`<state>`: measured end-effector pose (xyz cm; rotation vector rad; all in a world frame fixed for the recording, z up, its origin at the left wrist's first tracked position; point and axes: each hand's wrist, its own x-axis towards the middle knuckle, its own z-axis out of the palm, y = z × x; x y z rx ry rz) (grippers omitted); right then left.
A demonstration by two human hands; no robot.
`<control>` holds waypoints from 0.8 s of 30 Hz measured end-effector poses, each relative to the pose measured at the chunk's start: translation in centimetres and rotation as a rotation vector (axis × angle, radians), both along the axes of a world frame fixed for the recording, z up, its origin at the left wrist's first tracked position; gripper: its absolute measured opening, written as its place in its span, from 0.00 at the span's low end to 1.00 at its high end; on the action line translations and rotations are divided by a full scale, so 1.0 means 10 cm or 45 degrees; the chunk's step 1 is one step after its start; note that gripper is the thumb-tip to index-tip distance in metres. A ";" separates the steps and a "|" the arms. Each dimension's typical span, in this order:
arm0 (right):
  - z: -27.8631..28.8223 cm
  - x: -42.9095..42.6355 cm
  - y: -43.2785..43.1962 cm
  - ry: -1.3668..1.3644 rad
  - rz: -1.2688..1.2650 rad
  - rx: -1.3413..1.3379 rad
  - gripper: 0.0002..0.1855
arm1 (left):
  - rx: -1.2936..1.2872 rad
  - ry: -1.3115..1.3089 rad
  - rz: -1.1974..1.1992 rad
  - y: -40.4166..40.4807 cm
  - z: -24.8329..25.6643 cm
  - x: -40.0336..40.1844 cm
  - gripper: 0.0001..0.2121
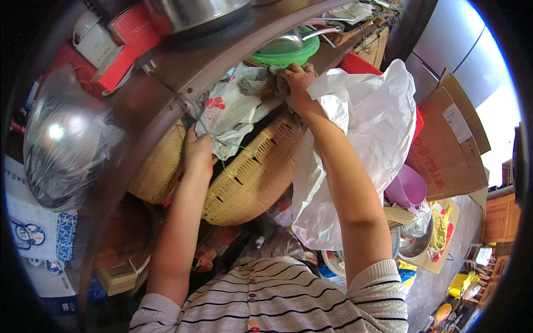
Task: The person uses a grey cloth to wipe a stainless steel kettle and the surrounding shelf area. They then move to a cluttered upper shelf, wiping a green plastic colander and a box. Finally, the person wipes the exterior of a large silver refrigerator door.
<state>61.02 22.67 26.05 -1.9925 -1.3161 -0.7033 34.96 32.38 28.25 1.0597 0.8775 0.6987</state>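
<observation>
My left hand (198, 149) grips the lower edge of a white plastic bag (227, 110) with red print. Farther away, my right hand (299, 88) is closed over a crumpled grey cloth or bag (283, 85); my fingers hide part of it. Under the white bag, a woven bamboo basket (254, 179) stands tilted, with a thin green string near its rim. A second bamboo basket (160, 166) lies left of my left wrist. Just beyond my right fingers is a green plastic basin (287, 56).
A large white plastic sack (366, 104) spreads beside my right forearm. Farther right stand a cardboard box (445, 154) and a purple plastic basin (406, 187). On the left are a plastic-wrapped rounded object (68, 145), a red box (139, 29) and a metal pot (195, 12).
</observation>
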 end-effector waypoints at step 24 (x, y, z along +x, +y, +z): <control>0.22 -1.57 -2.44 0.319 -0.178 -0.225 0.58 | 0.302 -0.305 -0.457 -1.46 0.10 -0.37 0.20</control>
